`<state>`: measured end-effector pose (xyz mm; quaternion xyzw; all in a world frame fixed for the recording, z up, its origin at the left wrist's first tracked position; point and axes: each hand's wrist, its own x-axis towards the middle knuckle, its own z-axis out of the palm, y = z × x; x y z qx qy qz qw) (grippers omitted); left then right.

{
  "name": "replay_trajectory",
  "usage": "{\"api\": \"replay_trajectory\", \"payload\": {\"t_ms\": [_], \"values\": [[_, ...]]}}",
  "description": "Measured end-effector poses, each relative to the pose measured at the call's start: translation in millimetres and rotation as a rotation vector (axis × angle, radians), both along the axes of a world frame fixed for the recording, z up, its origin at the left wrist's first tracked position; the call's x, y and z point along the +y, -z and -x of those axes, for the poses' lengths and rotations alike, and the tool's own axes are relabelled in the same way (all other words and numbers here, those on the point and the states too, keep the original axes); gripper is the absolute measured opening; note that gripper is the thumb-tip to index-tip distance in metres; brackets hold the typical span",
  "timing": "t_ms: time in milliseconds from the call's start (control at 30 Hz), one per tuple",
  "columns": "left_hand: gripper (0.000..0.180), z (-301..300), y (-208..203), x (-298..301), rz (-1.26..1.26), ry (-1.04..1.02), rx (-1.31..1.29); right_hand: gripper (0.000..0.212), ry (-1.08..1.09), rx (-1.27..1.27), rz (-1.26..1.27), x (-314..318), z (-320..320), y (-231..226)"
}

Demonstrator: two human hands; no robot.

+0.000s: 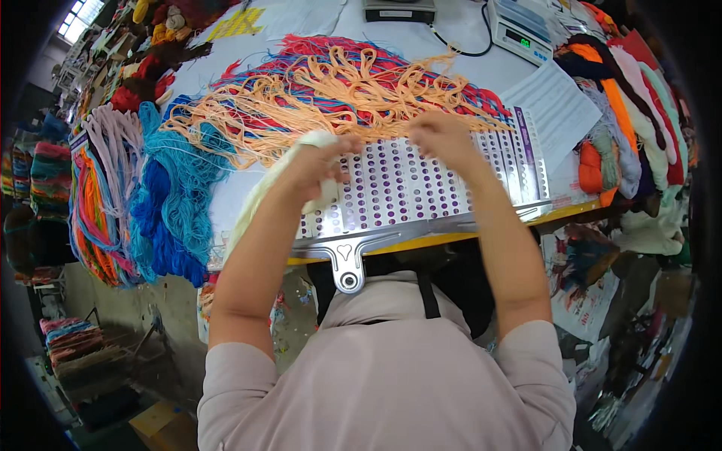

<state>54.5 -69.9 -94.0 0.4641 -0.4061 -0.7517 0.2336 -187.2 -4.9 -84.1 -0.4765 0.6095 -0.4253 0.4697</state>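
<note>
A white board (391, 192) with rows of round holes lies at the table's front edge. A long metal clip (346, 259) with a heart-shaped cutout grips its near side. Along its far side spread peach, red and blue threads (353, 83). My left hand (320, 169) is over the board's left part, its fingers curled round a cream yarn skein (259, 192) that wraps the hand and trails down to the left. Above the board's middle, by the peach threads, my right hand (444, 143) has its fingers pinched together; anything between them is too small to make out.
Turquoise and blue yarn hanks (169, 195) drape over the table's left edge, beside multicoloured ones (98, 203). More skeins (632, 113) lie at the right. A digital scale (519, 34), a cable and paper sheets (553, 109) are at the back.
</note>
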Motion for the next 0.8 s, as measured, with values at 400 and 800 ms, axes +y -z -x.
{"api": "replay_trajectory", "payload": {"t_ms": [400, 800], "values": [[0.013, 55, 34, -10, 0.318, 0.245, -0.463, 0.014, -0.029, -0.002, 0.147, -25, -23, 73], [0.014, 20, 6, -16, 0.251, -0.074, -0.194, 0.014, -0.065, 0.378, 0.152, -12, -19, 51]]}}
